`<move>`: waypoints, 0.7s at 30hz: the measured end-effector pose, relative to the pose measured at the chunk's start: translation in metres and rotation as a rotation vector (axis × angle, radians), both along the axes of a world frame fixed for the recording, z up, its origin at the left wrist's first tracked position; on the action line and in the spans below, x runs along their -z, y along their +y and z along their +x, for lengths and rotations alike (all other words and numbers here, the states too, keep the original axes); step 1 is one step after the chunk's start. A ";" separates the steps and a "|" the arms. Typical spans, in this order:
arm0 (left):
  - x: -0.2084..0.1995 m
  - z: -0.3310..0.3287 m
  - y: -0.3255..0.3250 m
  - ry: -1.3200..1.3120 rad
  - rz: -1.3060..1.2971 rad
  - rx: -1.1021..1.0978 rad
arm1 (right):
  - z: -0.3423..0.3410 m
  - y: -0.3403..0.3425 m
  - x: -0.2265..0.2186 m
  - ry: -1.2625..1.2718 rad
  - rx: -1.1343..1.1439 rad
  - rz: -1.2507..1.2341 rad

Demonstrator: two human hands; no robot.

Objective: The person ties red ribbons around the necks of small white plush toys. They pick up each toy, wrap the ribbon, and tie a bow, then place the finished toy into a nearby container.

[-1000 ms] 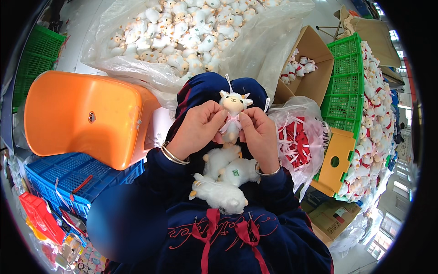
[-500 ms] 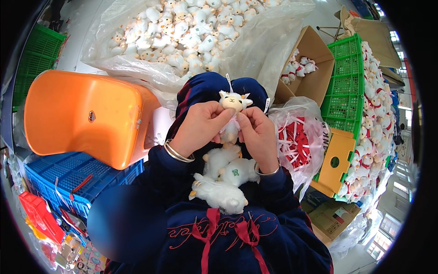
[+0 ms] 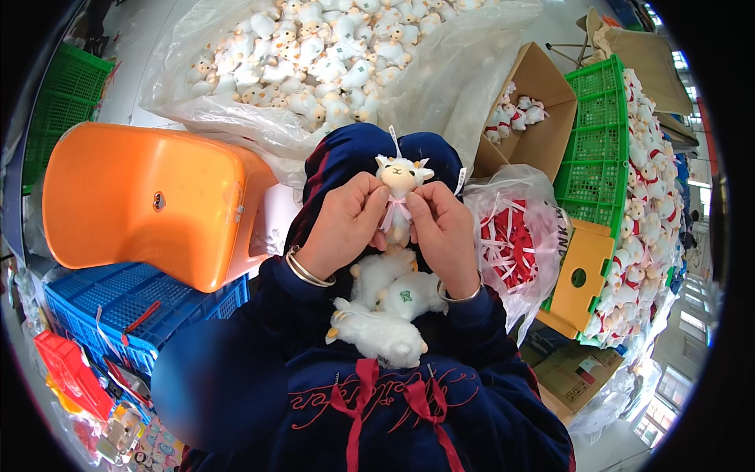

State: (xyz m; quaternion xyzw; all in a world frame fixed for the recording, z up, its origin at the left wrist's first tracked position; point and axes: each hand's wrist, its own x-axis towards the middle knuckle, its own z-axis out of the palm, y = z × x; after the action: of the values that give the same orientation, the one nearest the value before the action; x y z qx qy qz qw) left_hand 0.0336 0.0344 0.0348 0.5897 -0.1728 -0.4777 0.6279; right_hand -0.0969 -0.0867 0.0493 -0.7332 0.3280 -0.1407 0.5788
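A small white plush lamb (image 3: 399, 175) with a cream face stands upright over my knees, facing me. Round its neck is a pale pink ribbon bow (image 3: 396, 206). My left hand (image 3: 346, 219) is closed on the lamb's left side in the picture, thumb and forefinger pinched beside the bow. On the other side my right hand (image 3: 448, 232) grips it likewise, thumb at the bow's edge. The fingers behind the toy are hidden. Several more white plush lambs (image 3: 377, 334) lie in my lap, one showing a small green mark.
A big clear plastic bag (image 3: 440, 86) of white plush toys lies ahead. To the right are a cardboard box (image 3: 543, 86), a bag of red and white ribbons (image 3: 511, 244) and a green crate (image 3: 594, 141). An orange chair (image 3: 141, 204) and blue crate (image 3: 118, 303) stand left.
My left fingers have shifted slightly left and up, off the front of the lamb's neck. The pink bow, mostly covered before, now shows between my hands.
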 end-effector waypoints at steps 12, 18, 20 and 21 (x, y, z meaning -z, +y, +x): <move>0.015 -0.020 0.008 0.055 -0.022 -0.141 | -0.006 0.010 0.008 -0.033 0.056 0.060; 0.011 -0.012 0.008 0.214 0.000 -0.095 | -0.005 0.010 0.003 -0.042 0.060 0.095; 0.010 -0.012 0.007 0.176 0.011 -0.081 | -0.003 0.012 0.003 -0.030 0.073 0.074; 0.009 -0.013 0.007 0.139 0.017 -0.070 | -0.003 0.012 0.005 -0.035 0.065 0.031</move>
State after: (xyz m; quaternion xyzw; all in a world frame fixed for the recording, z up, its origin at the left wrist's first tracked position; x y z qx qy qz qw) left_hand 0.0205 0.0410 0.0259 0.5662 -0.1038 -0.4966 0.6496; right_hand -0.1000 -0.0749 0.0446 -0.7106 0.3434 -0.1674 0.5908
